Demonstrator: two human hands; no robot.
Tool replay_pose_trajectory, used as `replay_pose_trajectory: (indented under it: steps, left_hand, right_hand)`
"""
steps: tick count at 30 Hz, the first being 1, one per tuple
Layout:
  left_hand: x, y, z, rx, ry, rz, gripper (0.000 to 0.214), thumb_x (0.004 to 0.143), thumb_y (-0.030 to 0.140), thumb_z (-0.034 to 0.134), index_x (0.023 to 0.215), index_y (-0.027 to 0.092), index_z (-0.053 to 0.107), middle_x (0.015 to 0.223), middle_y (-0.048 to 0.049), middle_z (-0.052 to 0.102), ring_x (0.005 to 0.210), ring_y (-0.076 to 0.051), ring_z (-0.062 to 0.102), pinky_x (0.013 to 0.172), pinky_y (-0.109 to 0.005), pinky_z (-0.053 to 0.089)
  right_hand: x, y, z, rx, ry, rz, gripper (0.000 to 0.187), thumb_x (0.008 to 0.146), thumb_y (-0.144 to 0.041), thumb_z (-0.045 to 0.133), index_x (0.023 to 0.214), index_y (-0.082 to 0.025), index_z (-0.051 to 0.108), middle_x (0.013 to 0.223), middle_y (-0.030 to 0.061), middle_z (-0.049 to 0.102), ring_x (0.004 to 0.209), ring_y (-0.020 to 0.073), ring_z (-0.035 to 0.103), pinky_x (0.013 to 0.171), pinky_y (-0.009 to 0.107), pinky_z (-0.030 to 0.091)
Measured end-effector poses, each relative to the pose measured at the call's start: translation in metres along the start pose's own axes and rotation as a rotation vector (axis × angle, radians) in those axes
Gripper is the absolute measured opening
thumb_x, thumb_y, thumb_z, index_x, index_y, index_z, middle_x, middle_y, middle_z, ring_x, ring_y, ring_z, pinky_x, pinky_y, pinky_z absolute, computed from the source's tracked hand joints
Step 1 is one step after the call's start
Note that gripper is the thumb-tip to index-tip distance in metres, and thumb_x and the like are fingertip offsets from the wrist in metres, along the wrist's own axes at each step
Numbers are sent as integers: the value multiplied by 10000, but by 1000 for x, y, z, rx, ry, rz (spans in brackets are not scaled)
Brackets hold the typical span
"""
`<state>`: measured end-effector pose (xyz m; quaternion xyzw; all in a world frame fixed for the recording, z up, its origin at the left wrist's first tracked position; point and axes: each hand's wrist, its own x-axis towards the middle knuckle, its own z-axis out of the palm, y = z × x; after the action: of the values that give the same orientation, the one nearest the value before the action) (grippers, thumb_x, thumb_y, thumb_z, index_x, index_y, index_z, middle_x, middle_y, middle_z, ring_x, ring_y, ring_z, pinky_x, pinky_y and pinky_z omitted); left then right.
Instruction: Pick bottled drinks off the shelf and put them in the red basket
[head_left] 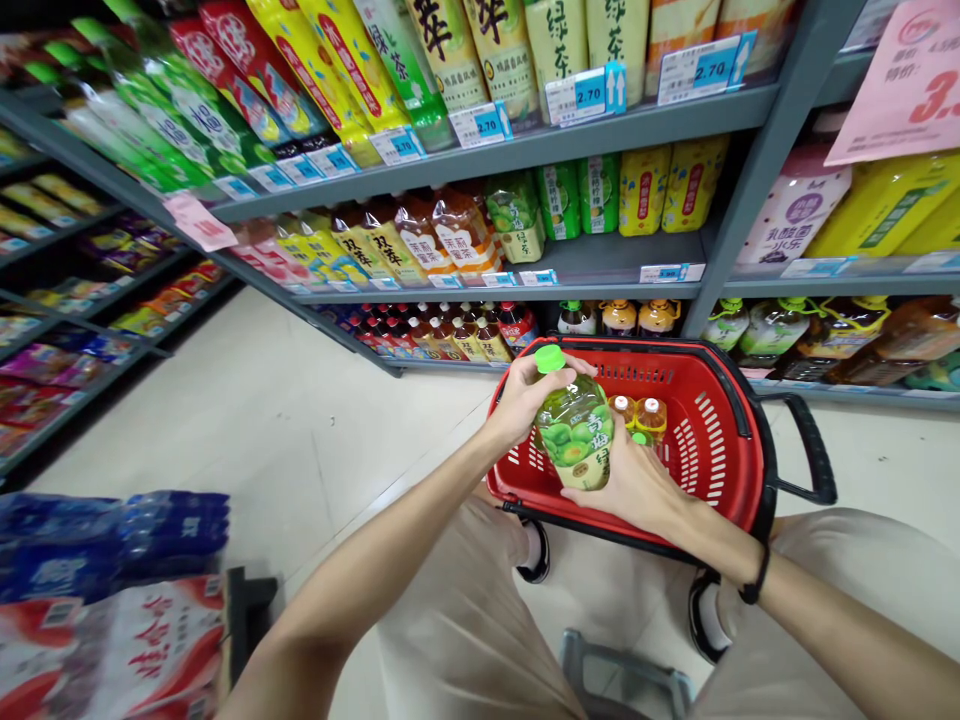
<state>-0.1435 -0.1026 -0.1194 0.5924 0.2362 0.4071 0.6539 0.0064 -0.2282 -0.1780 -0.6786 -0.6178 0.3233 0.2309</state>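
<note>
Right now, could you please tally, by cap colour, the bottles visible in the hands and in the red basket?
Green caps: 2 (one on the held bottle, one in the basket)
White caps: 2 (both in the basket)
Total: 4

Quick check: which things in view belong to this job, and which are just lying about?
In use:
green-capped bottle, held between left hand and right hand
red basket, below it
white-capped bottles inside basket

Just around:
shelved drinks
blue-wrapped bottles
pink price sign
</note>
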Motion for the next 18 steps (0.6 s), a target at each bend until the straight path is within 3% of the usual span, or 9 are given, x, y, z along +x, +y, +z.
replay_pose_trajectory:
  steps: [18]
  left_hand:
    - [0, -1, -1, -5, -1, -2, 155, 823, 332, 842, 881, 190, 817, 1034, -82, 812, 1052, -272, 753, 976, -389, 554]
  right_hand:
    - [0, 0, 1, -4, 16, -2, 1285, 702, -621, 880, 1652, -76, 206, 1332, 288, 708, 1132, 514, 751, 906, 573, 595]
